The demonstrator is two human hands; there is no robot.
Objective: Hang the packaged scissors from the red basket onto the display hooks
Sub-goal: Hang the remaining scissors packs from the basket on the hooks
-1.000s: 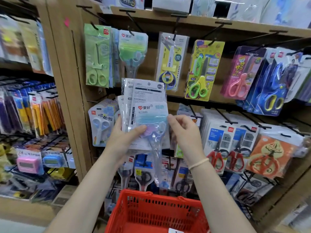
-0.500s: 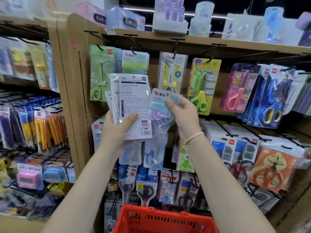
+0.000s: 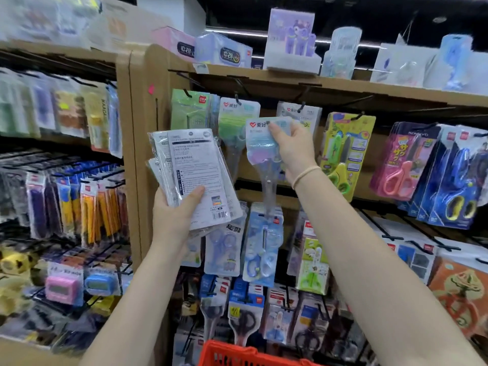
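In the head view, your right hand (image 3: 291,151) pinches one clear pack of pastel scissors (image 3: 266,154) at its top, in the upper centre of the frame, near a black display hook (image 3: 301,108). Your left hand (image 3: 174,210) grips a stack of white-backed scissor packs (image 3: 195,170), centre left. The red plastic basket (image 3: 232,353) sits at the bottom edge.

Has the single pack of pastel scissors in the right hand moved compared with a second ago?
Yes. The right hand has carried the pastel scissors pack up and right, away from the stack, toward the top-row hook.
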